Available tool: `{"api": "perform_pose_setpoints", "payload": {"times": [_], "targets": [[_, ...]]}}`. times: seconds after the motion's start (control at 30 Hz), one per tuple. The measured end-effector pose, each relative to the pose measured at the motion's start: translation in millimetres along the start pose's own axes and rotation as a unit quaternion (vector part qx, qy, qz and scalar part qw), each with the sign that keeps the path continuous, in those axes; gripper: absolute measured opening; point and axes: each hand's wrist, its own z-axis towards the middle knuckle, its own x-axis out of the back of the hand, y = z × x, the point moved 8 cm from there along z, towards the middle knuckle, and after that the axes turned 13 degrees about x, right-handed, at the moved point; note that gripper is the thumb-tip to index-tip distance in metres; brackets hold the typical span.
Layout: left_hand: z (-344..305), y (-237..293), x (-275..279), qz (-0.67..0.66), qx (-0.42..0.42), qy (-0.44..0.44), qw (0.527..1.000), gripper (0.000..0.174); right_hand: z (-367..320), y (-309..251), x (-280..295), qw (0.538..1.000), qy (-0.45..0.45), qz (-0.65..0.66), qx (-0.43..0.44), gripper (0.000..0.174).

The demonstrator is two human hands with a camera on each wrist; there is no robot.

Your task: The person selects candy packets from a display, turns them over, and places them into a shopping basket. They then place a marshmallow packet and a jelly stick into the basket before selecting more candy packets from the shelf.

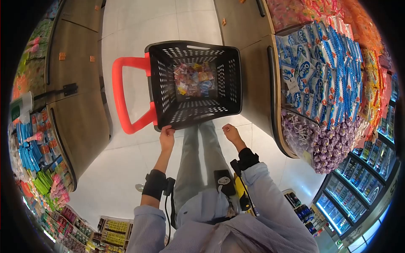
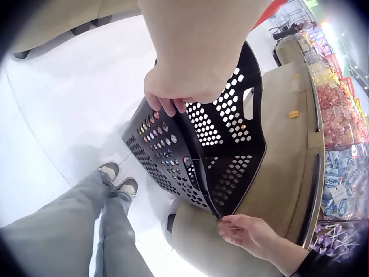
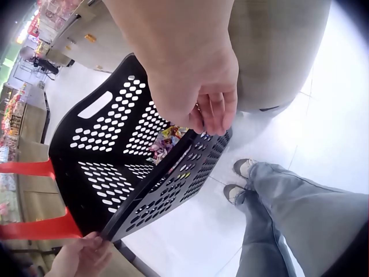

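A black perforated shopping basket with a red handle stands on its base, several small colourful packets inside. My left hand grips the rim at the near corner beside the handle; in the right wrist view, the thumb of that left hand lies on the rim. My right hand is just short of the near right corner, with floor visible between it and the basket in the head view. Its fingers are loosely curled and hold nothing. In the right wrist view, my right hand partly covers the rim.
Wooden cabinets line both sides of the aisle, the right one close to the basket. Blue-and-white packets and purple-wrapped sweets fill the right display. My legs are behind the basket, on the pale floor. Lit fridges stand lower right.
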Motion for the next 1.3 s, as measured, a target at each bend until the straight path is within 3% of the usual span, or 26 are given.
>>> {"api": "perform_pose_setpoints", "payload": {"times": [0.17, 0.47, 0.57, 0.67, 0.97, 1.13, 1.2, 1.3], "targets": [[-10.4, 11.1, -2.5, -0.025, -0.015, 0.025, 0.999, 0.017, 0.4, 15.1, -1.5, 0.999, 0.025, 0.014, 0.018, 0.012], [-16.2, 19.6, -3.2, -0.011, 0.009, 0.059, 0.998, 0.017, -5.4, 39.2, 1.7, 0.995, 0.053, 0.069, -0.041, 0.01], [-20.5, 33.7, -9.5, -0.018, -0.008, 0.056, 0.998, 0.017, -6.3, 37.8, 14.0, 0.988, 0.117, 0.087, -0.048, 0.01], [-19.3, 57.9, -22.4, -0.016, -0.033, 0.036, 0.999, 0.016, -1.0, 27.0, 27.8, 0.982, 0.163, 0.098, -0.016, 0.01], [21.6, 105.4, -68.1, -0.023, -0.072, -0.021, 0.997, 0.014, 36.5, 8.1, 45.5, 0.974, 0.192, 0.113, 0.034, 0.015], [38.3, 106.1, -92.4, 0.038, -0.092, -0.056, 0.993, 0.015, 48.2, 14.2, 42.5, 0.978, 0.188, 0.092, 0.011, 0.015], [49.6, 97.3, -105.6, 0.051, -0.058, -0.089, 0.993, 0.017, 58.9, 20.8, 33.6, 0.977, 0.188, 0.1, 0.02, 0.014], [65.0, 91.2, -126.7, 0.114, -0.092, -0.09, 0.985, 0.019, 65.9, 24.8, 17.0, 0.976, 0.167, 0.134, 0.032, 0.014]]}}
